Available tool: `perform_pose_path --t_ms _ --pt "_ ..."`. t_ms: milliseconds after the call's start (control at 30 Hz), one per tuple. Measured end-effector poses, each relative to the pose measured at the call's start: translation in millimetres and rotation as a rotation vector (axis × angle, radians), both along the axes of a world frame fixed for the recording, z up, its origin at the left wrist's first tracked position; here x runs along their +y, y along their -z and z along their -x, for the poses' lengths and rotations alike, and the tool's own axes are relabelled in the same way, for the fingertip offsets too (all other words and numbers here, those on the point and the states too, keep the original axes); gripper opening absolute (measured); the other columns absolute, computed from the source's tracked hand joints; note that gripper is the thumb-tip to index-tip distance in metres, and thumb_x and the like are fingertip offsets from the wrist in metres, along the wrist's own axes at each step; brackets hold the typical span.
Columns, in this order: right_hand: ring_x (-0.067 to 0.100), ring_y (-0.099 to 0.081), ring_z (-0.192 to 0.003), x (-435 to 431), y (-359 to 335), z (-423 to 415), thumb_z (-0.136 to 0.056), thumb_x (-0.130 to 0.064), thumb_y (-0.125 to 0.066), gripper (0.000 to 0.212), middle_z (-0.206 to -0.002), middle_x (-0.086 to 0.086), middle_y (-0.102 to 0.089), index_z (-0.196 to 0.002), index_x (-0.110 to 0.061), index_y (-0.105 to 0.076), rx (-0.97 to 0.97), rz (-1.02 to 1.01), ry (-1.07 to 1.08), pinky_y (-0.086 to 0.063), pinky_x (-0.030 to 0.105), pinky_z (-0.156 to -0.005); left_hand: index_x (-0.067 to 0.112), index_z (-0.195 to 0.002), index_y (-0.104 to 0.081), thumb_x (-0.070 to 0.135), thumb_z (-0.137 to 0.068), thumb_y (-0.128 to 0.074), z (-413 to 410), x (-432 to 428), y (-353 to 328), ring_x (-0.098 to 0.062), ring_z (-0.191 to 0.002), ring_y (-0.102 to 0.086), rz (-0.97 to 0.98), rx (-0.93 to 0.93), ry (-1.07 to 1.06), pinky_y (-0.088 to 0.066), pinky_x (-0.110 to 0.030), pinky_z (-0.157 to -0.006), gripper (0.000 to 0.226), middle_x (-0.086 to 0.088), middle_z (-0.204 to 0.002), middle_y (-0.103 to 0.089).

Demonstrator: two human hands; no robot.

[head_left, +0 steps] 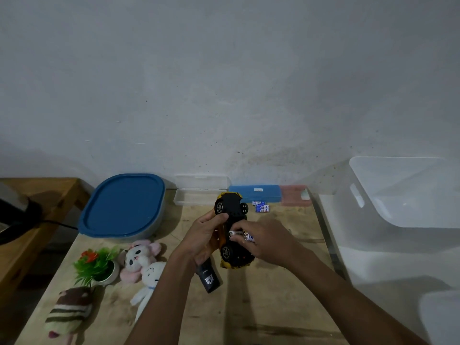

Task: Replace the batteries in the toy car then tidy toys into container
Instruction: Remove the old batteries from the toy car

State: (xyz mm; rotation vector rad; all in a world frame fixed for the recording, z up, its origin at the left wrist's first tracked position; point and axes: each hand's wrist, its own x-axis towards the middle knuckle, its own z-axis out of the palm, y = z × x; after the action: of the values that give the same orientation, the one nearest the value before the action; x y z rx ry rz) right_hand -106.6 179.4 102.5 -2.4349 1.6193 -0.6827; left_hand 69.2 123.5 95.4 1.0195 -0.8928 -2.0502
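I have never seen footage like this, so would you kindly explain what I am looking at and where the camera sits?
There is no machine here: this is one picture from a camera worn on a person's head, looking down at their bare hands. The left hand grips a yellow toy car turned underside up. The right hand pinches two batteries at its belly. On the wooden table lie spare batteries, plush toys, a small potted plant, a blue-lidded container and slim plastic cases. A big clear bin stands to the right.
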Motion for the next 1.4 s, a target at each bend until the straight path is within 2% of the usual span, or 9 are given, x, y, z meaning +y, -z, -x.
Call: perform_pose_path --t_ms 200,333,433,533,633,867,1000,1267,1400 --pt "0.001 -0.054 -0.06 2.8 5.6 -7.5 -0.096 -0.054 -0.035 0.043 -0.075 -0.01 -0.065 -0.106 -0.023 -0.063 -0.299 0.066 0.212 -0.036 0.011 -0.053 0.01 -0.121 -0.068 0.023 -0.086 -0.065 -2.9 -3.3 3.2 -0.035 -0.103 -0.065 0.009 -0.01 -0.007 -0.051 -0.049 -0.095 0.038 -0.024 -0.118 -0.067" --pt "0.0 -0.058 -0.069 1.5 -1.4 -15.9 -0.099 -0.044 -0.045 0.03 -0.074 -0.009 -0.062 -0.092 -0.02 -0.063 -0.904 -0.121 0.457 -0.042 0.017 -0.063 0.009 -0.12 -0.067 0.022 -0.097 -0.053 -2.1 1.7 2.6 -0.036 -0.103 -0.065 -0.033 -0.029 -0.025 -0.048 -0.054 -0.1 0.03 -0.02 -0.11 -0.069" --pt "0.003 -0.048 -0.052 -1.5 -3.1 -19.8 -0.1 -0.042 -0.044 0.037 -0.066 -0.007 -0.057 -0.088 -0.015 -0.066 -1.322 -0.361 0.664 -0.038 0.02 -0.052 0.006 -0.121 -0.064 0.025 -0.097 -0.051 -1.4 3.5 3.5 -0.036 -0.102 -0.065 -0.081 -0.059 -0.039 -0.052 -0.05 -0.093 0.033 -0.02 -0.108 -0.067" --pt "0.003 -0.033 -0.035 -1.0 -4.9 -18.2 -0.101 -0.035 -0.041 0.031 -0.066 -0.003 -0.054 -0.086 -0.013 -0.058 -1.741 -0.55 0.582 -0.026 0.017 -0.035 0.005 -0.121 -0.062 0.029 -0.097 -0.051 -1.2 5.2 5.0 -0.036 -0.101 -0.066 -0.136 -0.062 -0.035 -0.056 -0.043 -0.082 0.036 -0.021 -0.11 -0.065" --pt "0.005 -0.027 -0.039 1.8 2.1 -16.1 -0.099 -0.031 -0.045 0.019 -0.063 -0.007 -0.046 -0.087 -0.018 -0.051 -1.96 -0.668 0.466 -0.018 0.019 -0.038 0.004 -0.124 -0.062 0.036 -0.094 -0.053 -2.6 5.0 14.9 -0.038 -0.105 -0.064 -0.169 -0.071 -0.038 -0.053 -0.048 -0.09 0.044 -0.022 -0.113 -0.063" --pt "0.004 -0.037 -0.045 10.0 9.7 -11.5 -0.095 -0.033 -0.057 0.026 -0.057 -0.005 -0.038 -0.075 -0.017 -0.051 -2.028 -0.733 0.501 -0.027 0.016 -0.036 0.008 -0.12 -0.068 0.039 -0.089 -0.062 5.8 9.3 30.0 -0.035 -0.1 -0.07 -0.196 -0.067 -0.068 -0.055 -0.047 -0.088 0.044 -0.019 -0.112 -0.072" --pt "0.003 -0.036 -0.046 10.8 21.9 -0.5 -0.09 -0.03 -0.064 0.023 -0.061 -0.005 -0.041 -0.075 -0.019 -0.049 -1.884 -0.721 0.564 -0.031 0.015 -0.039 0.003 -0.126 -0.061 0.038 -0.085 -0.07 14.8 10.1 41.6 -0.037 -0.095 -0.07 -0.17 -0.149 -0.102 -0.057 -0.044 -0.077 0.055 -0.021 -0.111 -0.072" --pt "0.009 -0.022 -0.044 18.7 50.6 31.0 -0.089 -0.05 -0.062 0.033 -0.055 -0.005 -0.029 -0.078 -0.022 -0.047 -1.439 -0.766 0.777 -0.018 0.024 -0.042 0.006 -0.109 -0.07 0.038 -0.094 -0.064 38.3 14.5 64.7 -0.029 -0.095 -0.074 -0.131 -0.368 -0.088 -0.058 -0.041 -0.083 0.035 -0.012 -0.1 -0.077" --pt "0.009 -0.034 -0.044 19.3 56.9 36.9 -0.09 -0.044 -0.064 0.029 -0.053 -0.005 -0.038 -0.085 -0.017 -0.055 -1.351 -0.734 0.855 -0.036 0.023 -0.045 0.013 -0.098 -0.07 0.04 -0.096 -0.059 58.4 16.2 73.6 -0.016 -0.091 -0.07 -0.072 -0.498 -0.042 -0.053 -0.025 -0.07 0.029 -0.003 -0.096 -0.074"
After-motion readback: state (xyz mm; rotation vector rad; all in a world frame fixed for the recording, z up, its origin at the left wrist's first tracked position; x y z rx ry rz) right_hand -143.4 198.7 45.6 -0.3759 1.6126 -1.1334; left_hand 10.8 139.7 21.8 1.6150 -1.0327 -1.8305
